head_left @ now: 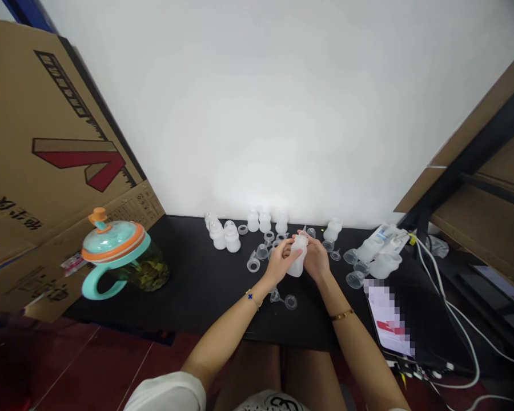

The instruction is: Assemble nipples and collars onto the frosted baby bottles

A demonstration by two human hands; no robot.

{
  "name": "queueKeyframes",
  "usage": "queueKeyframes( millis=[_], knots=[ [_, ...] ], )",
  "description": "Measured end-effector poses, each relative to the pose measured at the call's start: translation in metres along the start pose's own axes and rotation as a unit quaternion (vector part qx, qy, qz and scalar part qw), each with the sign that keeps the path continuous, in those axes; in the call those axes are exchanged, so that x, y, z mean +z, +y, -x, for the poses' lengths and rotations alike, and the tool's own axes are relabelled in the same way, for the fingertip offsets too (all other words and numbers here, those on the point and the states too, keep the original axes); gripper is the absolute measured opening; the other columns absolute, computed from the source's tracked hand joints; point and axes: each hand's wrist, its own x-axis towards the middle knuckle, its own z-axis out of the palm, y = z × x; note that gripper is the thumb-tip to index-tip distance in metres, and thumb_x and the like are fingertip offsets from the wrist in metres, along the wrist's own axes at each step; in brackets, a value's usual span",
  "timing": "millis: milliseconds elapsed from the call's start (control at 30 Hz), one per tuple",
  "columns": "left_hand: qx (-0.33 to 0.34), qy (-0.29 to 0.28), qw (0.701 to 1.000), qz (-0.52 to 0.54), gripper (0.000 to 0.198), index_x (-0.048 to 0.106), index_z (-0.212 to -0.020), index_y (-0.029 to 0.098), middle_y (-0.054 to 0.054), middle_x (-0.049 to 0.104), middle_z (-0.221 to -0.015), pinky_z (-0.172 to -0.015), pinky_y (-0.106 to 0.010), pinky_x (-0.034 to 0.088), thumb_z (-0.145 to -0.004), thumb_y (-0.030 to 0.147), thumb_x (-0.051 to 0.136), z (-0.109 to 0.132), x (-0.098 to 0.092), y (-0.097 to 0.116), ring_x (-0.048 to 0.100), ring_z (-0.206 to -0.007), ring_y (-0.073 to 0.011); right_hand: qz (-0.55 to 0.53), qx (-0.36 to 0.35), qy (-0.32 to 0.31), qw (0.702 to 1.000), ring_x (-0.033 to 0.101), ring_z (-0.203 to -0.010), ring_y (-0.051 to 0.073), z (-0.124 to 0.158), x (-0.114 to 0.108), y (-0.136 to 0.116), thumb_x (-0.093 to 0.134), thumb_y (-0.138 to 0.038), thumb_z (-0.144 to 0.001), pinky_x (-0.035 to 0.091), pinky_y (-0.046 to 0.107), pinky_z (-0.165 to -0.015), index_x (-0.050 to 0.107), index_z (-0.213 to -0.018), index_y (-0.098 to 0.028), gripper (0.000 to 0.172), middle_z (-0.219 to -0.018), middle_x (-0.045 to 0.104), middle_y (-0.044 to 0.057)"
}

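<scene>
Over the black table I hold a translucent white baby bottle, tilted slightly. My left hand has its fingers closed round the bottle's left side. At the neck, the fingers of my right hand press on the right side, by a clear pointed teat at the mouth. Part of the neck is hidden behind my fingers. Several clear rings and teats lie around my hands, among them a ring on the left. Nearer to me lies a clear cap-like piece.
White bottles stand at the back left, another bottle at the back right. A lidded tea jug stands far left beside a cardboard box. To the right are a phone, white cables and bagged bottles.
</scene>
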Motion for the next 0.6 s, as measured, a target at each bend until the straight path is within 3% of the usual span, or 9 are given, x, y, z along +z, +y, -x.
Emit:
queueKeyframes(
  millis=[600],
  knots=[
    [0.001,-0.005,1.000,-0.010,0.047,0.063,-0.113,0.016,-0.008,0.074,-0.098,-0.078,-0.031,0.054,-0.080,0.046,0.077,0.0016,0.0003,0.0031,0.070,-0.086,-0.0192,0.034,-0.035,0.028,0.998,0.068,-0.095,0.023,0.0010,0.0008,0.0022,0.080,-0.043,-0.074,0.054,0.034,-0.085,0.074,-0.103,-0.027,0.034,-0.093,0.075,0.000]
  ],
)
